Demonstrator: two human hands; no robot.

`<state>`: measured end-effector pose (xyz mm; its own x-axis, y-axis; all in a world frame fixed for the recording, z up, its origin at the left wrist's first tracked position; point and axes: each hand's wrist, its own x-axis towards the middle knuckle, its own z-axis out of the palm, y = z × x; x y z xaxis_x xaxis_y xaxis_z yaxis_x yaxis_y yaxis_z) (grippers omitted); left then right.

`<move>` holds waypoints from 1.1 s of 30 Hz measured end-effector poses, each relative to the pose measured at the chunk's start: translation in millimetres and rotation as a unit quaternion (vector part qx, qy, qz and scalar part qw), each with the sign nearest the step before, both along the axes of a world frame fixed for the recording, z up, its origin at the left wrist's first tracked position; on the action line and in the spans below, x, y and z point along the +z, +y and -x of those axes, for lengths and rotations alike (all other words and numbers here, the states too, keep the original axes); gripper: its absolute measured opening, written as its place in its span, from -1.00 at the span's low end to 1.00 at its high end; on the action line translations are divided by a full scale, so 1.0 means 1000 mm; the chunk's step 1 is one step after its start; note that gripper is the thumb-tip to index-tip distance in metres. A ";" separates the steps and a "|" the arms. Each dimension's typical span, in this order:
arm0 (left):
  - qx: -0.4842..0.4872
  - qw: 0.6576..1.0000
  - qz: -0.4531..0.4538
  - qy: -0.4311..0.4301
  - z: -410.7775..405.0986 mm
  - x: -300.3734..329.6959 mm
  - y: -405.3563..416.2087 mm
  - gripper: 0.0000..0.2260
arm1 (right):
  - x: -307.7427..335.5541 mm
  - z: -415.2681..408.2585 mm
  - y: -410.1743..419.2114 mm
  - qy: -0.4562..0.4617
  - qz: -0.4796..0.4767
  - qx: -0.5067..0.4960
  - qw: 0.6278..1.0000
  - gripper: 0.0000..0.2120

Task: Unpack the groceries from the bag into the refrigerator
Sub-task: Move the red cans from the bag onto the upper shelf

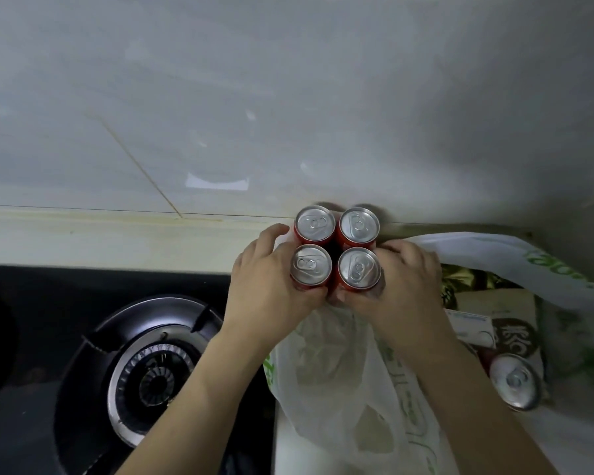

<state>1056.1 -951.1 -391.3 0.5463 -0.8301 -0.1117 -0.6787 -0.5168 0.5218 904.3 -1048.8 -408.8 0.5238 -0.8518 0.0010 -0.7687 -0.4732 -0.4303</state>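
4 upright red cans [336,250], tops up, gripped between left hand [271,286] and right hand [405,286].

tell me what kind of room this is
Most likely a home kitchen: a gas burner set in a black hob, a tiled wall behind the counter, and a plastic grocery bag being unpacked.

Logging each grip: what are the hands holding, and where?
Both hands, left hand and right hand, clasp the four red cans by the block's opposite sides.
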 end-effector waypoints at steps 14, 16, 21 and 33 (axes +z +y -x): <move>0.074 0.969 0.207 0.114 0.015 0.111 0.073 -0.40 | 0.108 0.030 0.049 -0.284 -0.063 -0.010 0.957 -0.47; 0.083 0.954 0.248 0.148 0.024 0.138 0.089 -0.37 | 0.137 0.035 0.063 -0.360 -0.125 -0.005 0.925 -0.53; 0.069 0.902 0.386 0.179 0.058 0.201 0.127 -0.61 | 0.202 0.045 0.102 -0.531 -0.191 0.060 0.824 -0.60; 0.089 0.817 0.543 0.173 0.100 0.273 0.206 -0.65 | 0.278 0.063 0.189 -0.604 -0.240 0.120 0.750 -0.62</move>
<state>956.2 -745.6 -118.7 0.7604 -0.4534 0.4650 -0.3586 0.3039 0.8827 841.4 -860.0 -130.4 0.5258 -0.7877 0.3211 0.4021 -0.1025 -0.9098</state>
